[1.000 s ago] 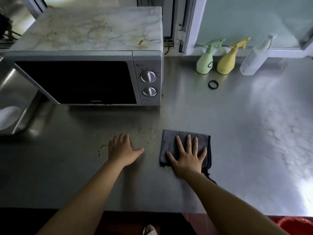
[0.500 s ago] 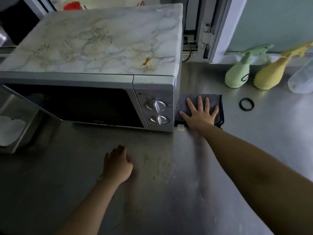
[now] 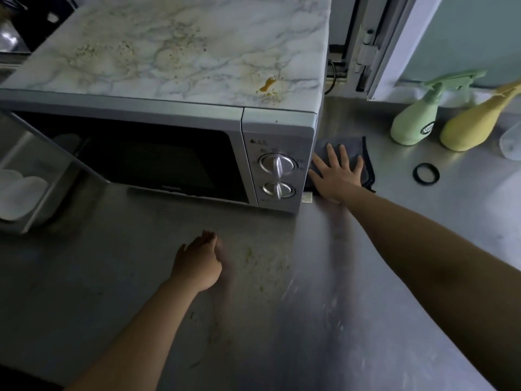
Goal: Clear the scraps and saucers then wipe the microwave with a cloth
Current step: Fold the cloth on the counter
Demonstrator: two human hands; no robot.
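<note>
Right hand (image 3: 337,176): we press flat on cloth (image 3: 363,153).
Left hand (image 3: 198,262): relaxed, empty.
Risk: we smear crumbs (image 3: 265,261).

head-worn, looking down, close over counter (image 3: 366,306)

Right hand (image 3: 338,176) flat, fingers spread, arm outstretched; left hand (image 3: 198,263) low, fingers loosely together.

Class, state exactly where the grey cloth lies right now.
In the head view, the grey cloth lies flat on the steel counter, against the microwave's right side, under the right hand, left of the green spray bottle.
</note>
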